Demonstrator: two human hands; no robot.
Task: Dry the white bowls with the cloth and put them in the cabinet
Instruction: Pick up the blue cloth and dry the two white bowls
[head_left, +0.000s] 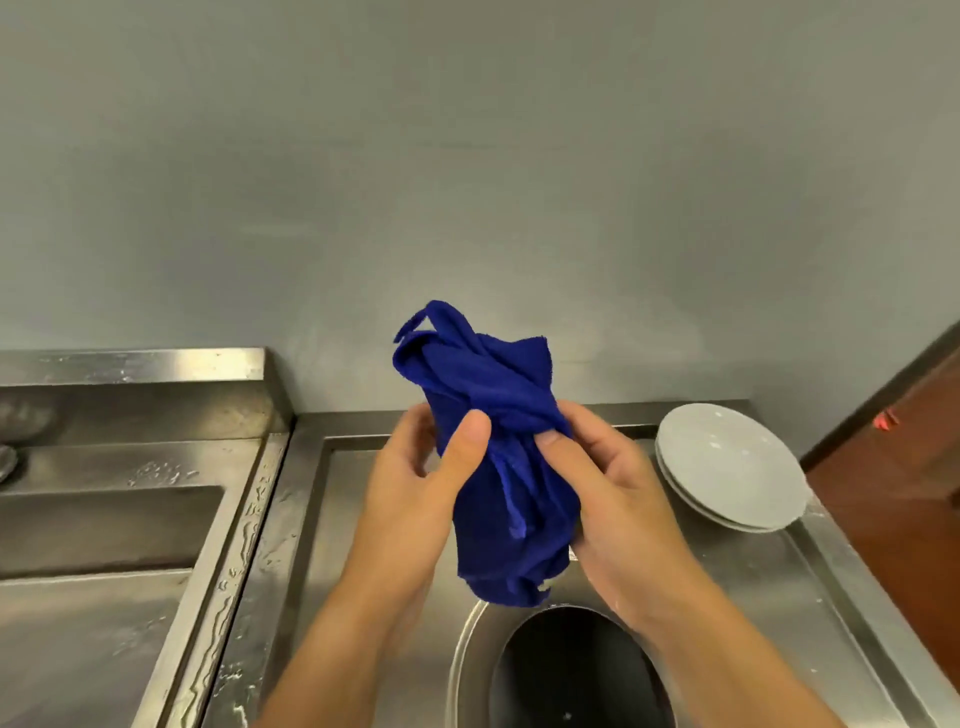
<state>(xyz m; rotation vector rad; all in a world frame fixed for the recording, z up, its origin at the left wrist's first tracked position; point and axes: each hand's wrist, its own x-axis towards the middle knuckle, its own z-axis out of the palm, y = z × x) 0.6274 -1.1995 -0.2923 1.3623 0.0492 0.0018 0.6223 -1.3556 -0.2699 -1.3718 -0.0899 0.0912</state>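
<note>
Bowls (730, 465), glossy white, sit stacked at the steel desk's (810, 582) right edge; both hands (410, 499) (618, 493) grip bunched blue cloth (498, 447).

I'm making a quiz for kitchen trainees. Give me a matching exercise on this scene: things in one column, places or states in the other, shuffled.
Things:
1. blue cloth
2. white bowls
3. round opening
4. sink basin

Places or states:
A. far left, wet rim
B. stacked at the right, on the steel counter
C. bunched in both hands
D. dark, below the hands

Pairs: 1-C, 2-B, 3-D, 4-A
</note>
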